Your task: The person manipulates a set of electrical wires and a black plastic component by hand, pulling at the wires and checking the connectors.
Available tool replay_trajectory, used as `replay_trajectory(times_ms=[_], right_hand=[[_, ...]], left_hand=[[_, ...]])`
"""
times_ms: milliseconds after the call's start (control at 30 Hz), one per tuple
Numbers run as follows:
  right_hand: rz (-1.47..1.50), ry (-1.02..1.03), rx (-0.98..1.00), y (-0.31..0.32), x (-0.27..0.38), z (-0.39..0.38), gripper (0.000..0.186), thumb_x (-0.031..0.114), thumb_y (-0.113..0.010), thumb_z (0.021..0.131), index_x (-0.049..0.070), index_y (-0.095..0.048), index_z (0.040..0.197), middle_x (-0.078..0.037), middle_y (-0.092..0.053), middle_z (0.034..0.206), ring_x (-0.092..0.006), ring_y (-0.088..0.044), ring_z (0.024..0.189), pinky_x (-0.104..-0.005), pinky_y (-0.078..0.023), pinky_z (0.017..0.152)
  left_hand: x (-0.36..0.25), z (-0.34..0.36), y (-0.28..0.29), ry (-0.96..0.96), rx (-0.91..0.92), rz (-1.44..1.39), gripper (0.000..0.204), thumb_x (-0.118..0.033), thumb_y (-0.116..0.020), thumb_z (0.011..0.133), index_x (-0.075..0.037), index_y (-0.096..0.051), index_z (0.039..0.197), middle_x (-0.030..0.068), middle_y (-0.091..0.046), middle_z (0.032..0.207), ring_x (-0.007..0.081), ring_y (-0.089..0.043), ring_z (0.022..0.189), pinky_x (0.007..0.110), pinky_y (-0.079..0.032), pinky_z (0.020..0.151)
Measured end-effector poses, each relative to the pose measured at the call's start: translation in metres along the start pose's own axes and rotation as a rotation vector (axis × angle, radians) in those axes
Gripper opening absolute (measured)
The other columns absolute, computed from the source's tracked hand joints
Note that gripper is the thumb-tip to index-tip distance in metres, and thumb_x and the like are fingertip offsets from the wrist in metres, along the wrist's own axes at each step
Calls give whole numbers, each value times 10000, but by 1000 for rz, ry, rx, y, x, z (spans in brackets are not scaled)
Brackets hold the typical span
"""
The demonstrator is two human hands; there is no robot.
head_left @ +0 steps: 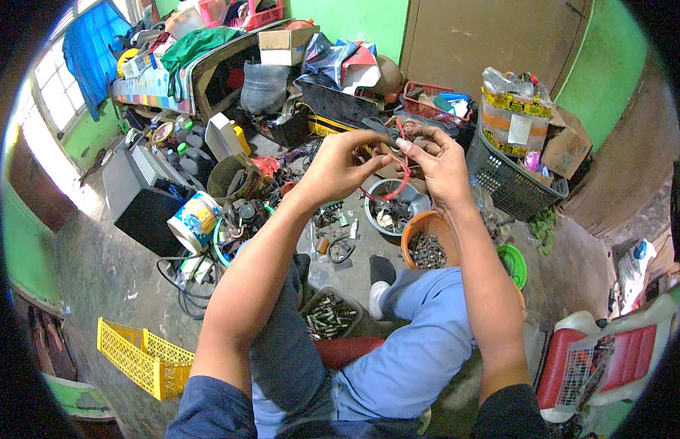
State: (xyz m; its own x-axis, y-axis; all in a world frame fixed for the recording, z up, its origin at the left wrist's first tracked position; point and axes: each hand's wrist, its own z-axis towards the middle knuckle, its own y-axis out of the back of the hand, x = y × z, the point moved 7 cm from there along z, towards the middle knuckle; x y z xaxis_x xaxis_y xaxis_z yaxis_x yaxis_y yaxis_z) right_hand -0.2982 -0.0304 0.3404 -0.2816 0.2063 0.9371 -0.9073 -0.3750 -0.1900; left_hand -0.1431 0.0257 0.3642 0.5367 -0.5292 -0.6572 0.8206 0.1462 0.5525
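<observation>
Left hand: upper middle of the frame (358, 162), thumb and forefinger brought together, seemingly clamped on the wire.
Right hand: just to the right of it (436, 162), thumb and forefinger also pinched on the wire, the other fingers curled.
Red wire: between the two hands, raised above the floor (106, 278), with a loop (407, 178) hanging below the fingertips (whether anything is fixed to its ends is hidden).
Grey bowl: below the hands, rim (385, 232) showing, small parts inside.
Orange bucket: right of the grey bowl, inner wall (444, 225) bare above a heap of small pieces.
Tub: lower middle, beside the legs (406, 329), holding small cylinders (330, 316).
Scraps: scattered on the floor at centre (342, 249).
Slip risk: the wire is thin, so a loose pinch at either side could let it spring out and fall among the parts below.
Snap risk: a hard pull between the hands could break it or strip its covering.
Snag risk: the hanging loop could catch on the bowl or bucket if the hands came down low.
</observation>
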Motion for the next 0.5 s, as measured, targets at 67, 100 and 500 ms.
replay_trajectory(times_ms=[67, 100, 500], right_hand=[[-12, -9, 1, -1, 0, 2, 228, 90, -719, 900, -39, -629, 1066, -138, -699, 887, -167, -692, 683, -294, -590, 593], [-32, -19, 6, -1, -2, 4, 223, 89, -717, 901, -40, -635, 1063, -137, -701, 876, -162, -690, 673, -292, -586, 590], [-128, -92, 138, -21, -14, 10, 200, 145, -681, 944, -53, -689, 975, -58, -664, 747, -142, -655, 608, -279, -526, 547]], left_hand=[[-1, -3, 1, 17, -8, 24, 200, -151, -735, 875, -7, -720, 1013, 125, -718, 845, 195, -670, 729, 341, -525, 693], [-1, -4, 2, -40, -37, 46, 180, -140, -732, 872, -11, -719, 996, 137, -696, 806, 188, -640, 688, 335, -514, 665], [0, -8, 18, -178, -277, 214, 127, -115, -732, 854, -8, -723, 922, 164, -697, 837, 306, -681, 729, 369, -517, 649]])
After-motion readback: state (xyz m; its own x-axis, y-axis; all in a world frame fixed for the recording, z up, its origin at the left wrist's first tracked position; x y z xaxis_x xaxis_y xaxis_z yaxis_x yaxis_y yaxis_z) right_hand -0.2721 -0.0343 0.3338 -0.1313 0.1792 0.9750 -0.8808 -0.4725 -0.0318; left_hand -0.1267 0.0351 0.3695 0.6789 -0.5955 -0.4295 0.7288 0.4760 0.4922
